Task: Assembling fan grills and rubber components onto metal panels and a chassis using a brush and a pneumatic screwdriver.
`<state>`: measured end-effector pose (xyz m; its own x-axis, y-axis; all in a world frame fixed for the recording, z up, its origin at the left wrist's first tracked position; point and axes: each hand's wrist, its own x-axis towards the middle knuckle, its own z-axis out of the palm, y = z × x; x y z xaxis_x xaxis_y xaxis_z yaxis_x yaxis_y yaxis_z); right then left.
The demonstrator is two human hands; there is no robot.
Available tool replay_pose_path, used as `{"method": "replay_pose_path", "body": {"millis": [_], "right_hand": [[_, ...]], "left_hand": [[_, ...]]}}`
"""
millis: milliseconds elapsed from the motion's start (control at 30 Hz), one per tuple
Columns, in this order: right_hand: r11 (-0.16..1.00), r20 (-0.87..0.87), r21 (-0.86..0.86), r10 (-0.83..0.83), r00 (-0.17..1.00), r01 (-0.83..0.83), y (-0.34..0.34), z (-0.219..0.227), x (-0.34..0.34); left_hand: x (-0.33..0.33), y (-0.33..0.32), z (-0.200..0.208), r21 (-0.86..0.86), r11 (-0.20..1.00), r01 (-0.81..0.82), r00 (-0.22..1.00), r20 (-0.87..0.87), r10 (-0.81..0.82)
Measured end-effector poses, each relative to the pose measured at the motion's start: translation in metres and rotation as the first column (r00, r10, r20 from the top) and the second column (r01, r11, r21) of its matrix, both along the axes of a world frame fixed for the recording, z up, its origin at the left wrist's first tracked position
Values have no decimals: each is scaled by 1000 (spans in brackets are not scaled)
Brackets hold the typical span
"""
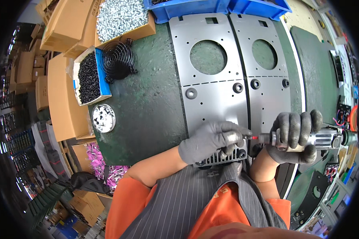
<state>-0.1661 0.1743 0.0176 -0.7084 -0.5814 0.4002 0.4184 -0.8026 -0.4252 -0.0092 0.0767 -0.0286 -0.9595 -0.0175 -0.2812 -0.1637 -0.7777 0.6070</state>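
Note:
My right hand [294,131], in a grey glove, is wrapped round a silver air screwdriver [324,138], held level with its red-banded bit toward the left. My left hand [211,141], also gloved, has its thumb and fingers pinched at the bit's tip; whatever is between them is too small to make out. Beneath both hands lie two grey sheet-metal panels, a left one [215,105] and a right one [269,111], each with a large round hole. Round black feet [191,93] sit on the panels, and slots show at the left panel's near end.
Left of the panels stand a box of black screws [89,77], a round dish of small black parts [103,118] and wire fan guards [119,59]. Behind are a carton of silver fasteners [119,20] and blue bins [187,11]. Pink-sleeved parts [97,159] fill a lower box.

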Motion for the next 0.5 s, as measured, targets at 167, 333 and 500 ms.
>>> {"method": "replay_pose_path", "body": {"millis": [167,333,500], "right_hand": [[1000,140,-1,-5,990,6,-6,-6,-14],[1000,205,14,10,979,-13,-7,-10,-21],[999,185,47,-7,983,-2,-11,-11,-20]], "left_hand": [[-1,-13,13,-267,937,-226,973,-25,228],[-6,-98,23,-881,-469,-69,948,-204,245],[-44,-154,-11,-640,-766,61,971,-138,193]]}}
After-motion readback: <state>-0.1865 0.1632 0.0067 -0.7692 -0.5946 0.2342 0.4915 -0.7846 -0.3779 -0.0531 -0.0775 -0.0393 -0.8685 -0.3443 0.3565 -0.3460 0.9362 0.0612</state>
